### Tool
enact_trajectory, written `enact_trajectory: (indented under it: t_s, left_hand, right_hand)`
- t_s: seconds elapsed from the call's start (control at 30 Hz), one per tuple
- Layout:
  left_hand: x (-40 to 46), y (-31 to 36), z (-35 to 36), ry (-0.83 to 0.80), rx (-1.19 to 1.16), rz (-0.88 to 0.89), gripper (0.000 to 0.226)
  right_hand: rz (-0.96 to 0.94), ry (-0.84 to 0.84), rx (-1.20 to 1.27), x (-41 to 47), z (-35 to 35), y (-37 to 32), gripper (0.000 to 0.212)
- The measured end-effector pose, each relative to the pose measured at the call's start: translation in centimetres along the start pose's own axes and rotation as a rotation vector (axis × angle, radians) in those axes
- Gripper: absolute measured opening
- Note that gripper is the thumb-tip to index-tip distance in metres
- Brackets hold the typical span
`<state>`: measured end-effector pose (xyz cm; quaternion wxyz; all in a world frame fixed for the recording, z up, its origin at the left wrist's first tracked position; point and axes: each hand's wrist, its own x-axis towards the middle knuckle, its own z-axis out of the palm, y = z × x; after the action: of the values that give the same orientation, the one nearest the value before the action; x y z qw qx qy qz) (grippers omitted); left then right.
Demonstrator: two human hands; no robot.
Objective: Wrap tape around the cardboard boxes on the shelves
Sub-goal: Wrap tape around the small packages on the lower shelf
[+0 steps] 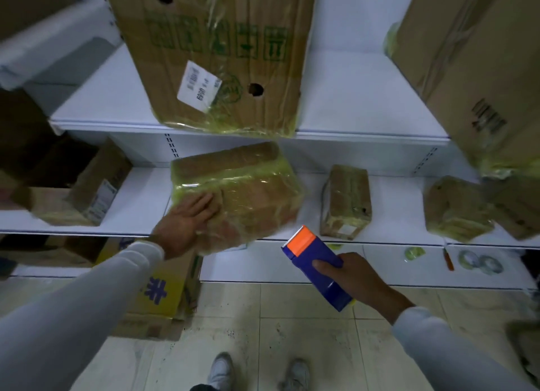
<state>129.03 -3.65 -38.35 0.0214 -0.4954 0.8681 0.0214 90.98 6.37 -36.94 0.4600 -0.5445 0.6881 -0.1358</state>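
left hand (182,225), fingers flat and spread, presses the tape-wrapped brown cardboard box (238,192) overhanging the middle shelf's (394,209) front edge; right hand (355,276) grips the blue-orange tape dispenser (314,266), blade aimed at the box's near-right corner, just beside it.

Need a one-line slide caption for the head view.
Left hand rests flat on a tape-wrapped box; right hand grips the tape dispenser.

middle box (245,192): brown cardboard, wrapped in glossy, wrinkled yellowish clear tape
upper box (216,54): creased matt cardboard, shiny film at base, white paper label (198,85)
dispenser (315,269): smooth blue plastic, orange plastic cap, serrated edge
shelf (388,212): smooth white painted finish, metal or not cannot be told
floor (292,332): pale glazed tile, speckled with dirt
sleeves (87,309): white matt cloth
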Motion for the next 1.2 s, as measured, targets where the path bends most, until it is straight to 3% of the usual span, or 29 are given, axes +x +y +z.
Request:
enact_trajectory:
  t_s: [0.17,0.3,0.4,0.6,0.67,0.8,0.9,1.03,1.13,1.2]
  left_hand:
    - [-0.5,-2.7,-2.0,-0.013,0.120,-0.314,0.061]
    - [3.4,2.8,-3.0,0.071,-0.050,-0.240,0.051]
    - [6.4,8.1,-2.6,0.026,-0.201,-0.208,0.065]
    - [10.4,12.6,-1.0,0.004,-0.241,-0.249,0.079]
    - [11.4,12.6,-0.8,0.013,-0.264,-0.326,0.085]
    - [11.1,11.4,0.5,-0.002,-0.225,-0.364,0.084]
    - [10.1,10.4,0.6,-0.022,-0.212,-0.308,0.084]
    - [6.5,6.9,-0.8,-0.106,-0.275,-0.134,0.104]
    - [3.5,4.7,-1.1,-0.107,-0.410,0.007,0.076]
    - [2.6,4.0,-1.1,-0.035,-0.678,-0.051,0.050]
  right_hand:
    - [-0.007,0.021,-0.023,-0.2,-0.2,-0.3,0.045]
    - [0.014,0.044,-0.067,0.0,0.0,-1.3,0.041]
    - [0.034,0.041,-0.093,0.4,-0.3,-1.5,0.045]
    - [0.064,0.072,-0.122,0.5,-1.8,-1.3,0.057]
    - [0.073,0.066,-0.109,0.3,-1.9,-0.8,0.058]
    - [0.087,0.053,-0.019,-0.7,-2.0,-0.4,0.042]
    - [0.059,0.002,0.008,-0.9,-2.0,-0.7,0.036]
    - [0.010,-0.066,0.036,-0.6,-1.9,-1.7,0.028]
    - [-0.030,-0.112,0.038,-0.2,-1.6,-2.6,0.025]
    - [-0.039,-0.141,0.039,-0.1,-1.2,-3.2,0.024]
